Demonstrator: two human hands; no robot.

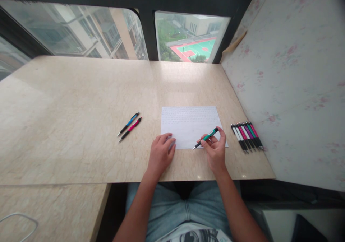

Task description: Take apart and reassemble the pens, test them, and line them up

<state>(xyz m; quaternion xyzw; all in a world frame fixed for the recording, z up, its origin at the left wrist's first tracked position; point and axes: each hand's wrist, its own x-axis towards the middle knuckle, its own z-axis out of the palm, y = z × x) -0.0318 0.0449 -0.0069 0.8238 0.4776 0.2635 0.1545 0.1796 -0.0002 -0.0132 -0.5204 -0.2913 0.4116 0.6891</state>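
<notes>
A white sheet of paper (pixel 190 123) with faint handwriting along its top lies on the beige marble desk (pixel 81 109). My right hand (pixel 215 151) pinches a green and black pen (pixel 206 138) whose tip touches the paper's lower edge. My left hand (pixel 161 153) rests flat on the paper's lower left corner, fingers slightly curled and holding nothing.
A blue pen (pixel 128 124) and a pink pen (pixel 130 129) lie side by side left of the paper. Several pens (pixel 247 136) lie in a row at the right, by the wall (pixel 291 84). Windows run along the far edge. A white cable (pixel 18 222) lies at bottom left.
</notes>
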